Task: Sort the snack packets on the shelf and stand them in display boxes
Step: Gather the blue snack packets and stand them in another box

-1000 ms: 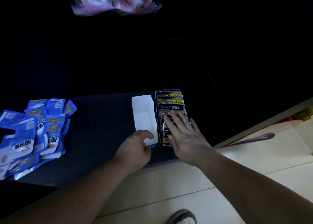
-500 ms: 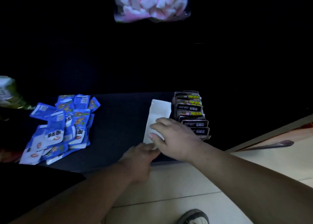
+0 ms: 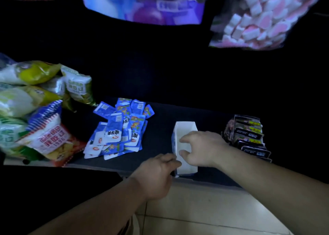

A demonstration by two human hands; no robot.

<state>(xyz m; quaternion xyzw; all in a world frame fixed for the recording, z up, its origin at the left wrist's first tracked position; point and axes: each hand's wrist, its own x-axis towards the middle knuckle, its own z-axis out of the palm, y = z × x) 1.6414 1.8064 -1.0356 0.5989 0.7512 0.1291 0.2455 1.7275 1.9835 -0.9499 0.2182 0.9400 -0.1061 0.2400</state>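
An empty white display box [image 3: 186, 130] stands on the dark shelf [image 3: 160, 140] near its front edge. My right hand [image 3: 201, 148] reaches over it with thumb and fingers on the box's walls. My left hand [image 3: 156, 174] grips the box's near left corner. A loose heap of small blue snack packets [image 3: 118, 129] lies to the left of the box. On the right stands a dark display box [image 3: 246, 135] filled with upright dark packets.
Large chip bags [image 3: 41, 110] in green, white and red are piled at the shelf's left end. A bag of pink and white marshmallows [image 3: 258, 21] and a purple bag [image 3: 142, 5] hang above. Pale floor tiles [image 3: 204, 208] lie below the shelf edge.
My right hand left the dark packet box and moved onto the white box. The white box has moved away from the dark box toward the blue packets. The view shifted left, revealing chip bags.
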